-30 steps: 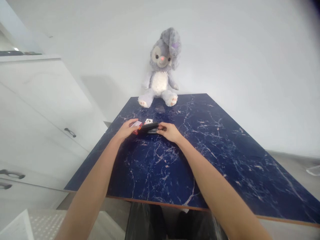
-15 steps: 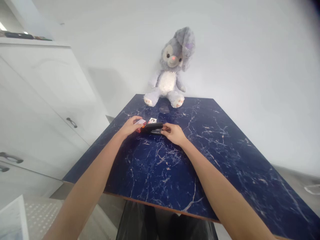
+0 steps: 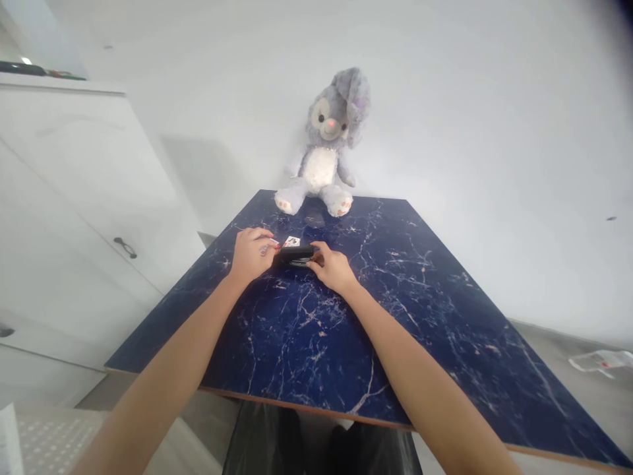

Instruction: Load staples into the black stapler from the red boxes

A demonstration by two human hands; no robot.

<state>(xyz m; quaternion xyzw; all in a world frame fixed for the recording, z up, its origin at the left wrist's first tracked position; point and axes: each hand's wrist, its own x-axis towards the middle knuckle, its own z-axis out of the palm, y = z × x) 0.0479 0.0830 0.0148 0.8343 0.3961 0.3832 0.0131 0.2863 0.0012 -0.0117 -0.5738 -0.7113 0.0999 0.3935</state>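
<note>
A black case [image 3: 298, 252] lies on the dark blue marbled table, its front side parted a little with thin silvery items showing in the gap. My right hand [image 3: 335, 269] pinches the right end of this case between thumb and fingers. At its left end, my left hand [image 3: 253, 254] is closed on a small red-and-white box [image 3: 270, 245], most of which the fingers hide. Just behind the case sits a white card-like piece [image 3: 291, 241] with dark and red print; I cannot tell whether it is separate from the box.
A grey plush rabbit [image 3: 320, 165] sits at the table's [image 3: 316, 343] far edge against the white wall. White cabinets [image 3: 89, 198] with dark handles stand to the left. A clear plastic item [image 3: 601, 361] lies on the floor at right.
The view has shifted slightly. My left hand has turned further over the red-and-white box, covering more of it. My right hand stays at the case's right end.
</note>
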